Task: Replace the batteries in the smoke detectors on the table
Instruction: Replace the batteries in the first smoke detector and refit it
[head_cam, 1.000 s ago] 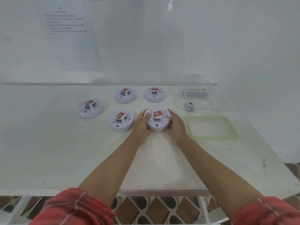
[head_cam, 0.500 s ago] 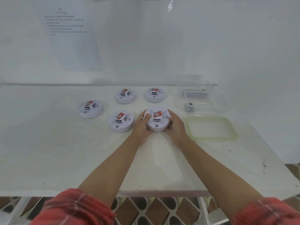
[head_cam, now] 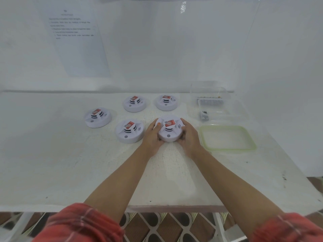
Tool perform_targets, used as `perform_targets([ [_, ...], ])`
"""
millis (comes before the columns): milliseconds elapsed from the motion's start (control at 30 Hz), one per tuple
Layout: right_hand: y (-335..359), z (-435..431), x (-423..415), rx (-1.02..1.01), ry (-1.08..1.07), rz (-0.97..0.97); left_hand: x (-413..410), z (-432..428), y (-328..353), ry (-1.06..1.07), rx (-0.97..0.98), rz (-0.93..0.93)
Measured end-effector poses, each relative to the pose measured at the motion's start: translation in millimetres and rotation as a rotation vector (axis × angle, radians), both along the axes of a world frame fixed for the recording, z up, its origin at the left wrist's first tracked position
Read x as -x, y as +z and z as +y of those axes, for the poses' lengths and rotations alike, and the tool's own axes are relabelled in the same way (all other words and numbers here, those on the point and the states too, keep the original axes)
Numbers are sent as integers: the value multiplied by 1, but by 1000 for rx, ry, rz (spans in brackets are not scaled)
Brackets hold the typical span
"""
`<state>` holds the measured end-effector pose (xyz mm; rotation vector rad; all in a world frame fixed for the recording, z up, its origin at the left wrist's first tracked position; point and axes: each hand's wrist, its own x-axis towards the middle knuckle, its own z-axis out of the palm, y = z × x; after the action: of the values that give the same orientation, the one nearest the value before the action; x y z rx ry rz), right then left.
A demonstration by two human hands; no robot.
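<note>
Several round white smoke detectors with red labels lie on the white table [head_cam: 70, 163]. My left hand [head_cam: 152, 137] and my right hand [head_cam: 189, 137] grip the nearest detector [head_cam: 169, 131] from both sides, fingers curled round its rim. Another detector [head_cam: 129, 131] lies just left of my left hand. Farther back are a detector at the left [head_cam: 98, 117] and two at the rear [head_cam: 134, 103] [head_cam: 167, 102]. A clear plastic container [head_cam: 218, 109] at the right holds dark batteries [head_cam: 203, 116].
A green-rimmed container lid [head_cam: 227, 137] lies flat to the right of my right hand. A printed sheet [head_cam: 75, 41] hangs on the wall behind. The table's front edge runs across the lower view, with patterned floor below it.
The held detector has turned slightly between my hands; its red label now sits at a different angle. Both hands stay in nearly the same place.
</note>
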<state>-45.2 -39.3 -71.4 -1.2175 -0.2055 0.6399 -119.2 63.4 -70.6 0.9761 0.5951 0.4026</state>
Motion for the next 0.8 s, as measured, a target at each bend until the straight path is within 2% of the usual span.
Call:
perform_targets([
  [333,8,-2,5,66,-19,-4,-2,-2,3,9,-20,15],
  [467,12,-2,7,107,-100,-134,-11,-10,7,31,-213,68],
  [533,13,-1,6,144,-128,-140,-18,-13,11,47,-287,117],
  [800,14,1,10,362,-166,-232,-33,-13,18,112,-436,323],
])
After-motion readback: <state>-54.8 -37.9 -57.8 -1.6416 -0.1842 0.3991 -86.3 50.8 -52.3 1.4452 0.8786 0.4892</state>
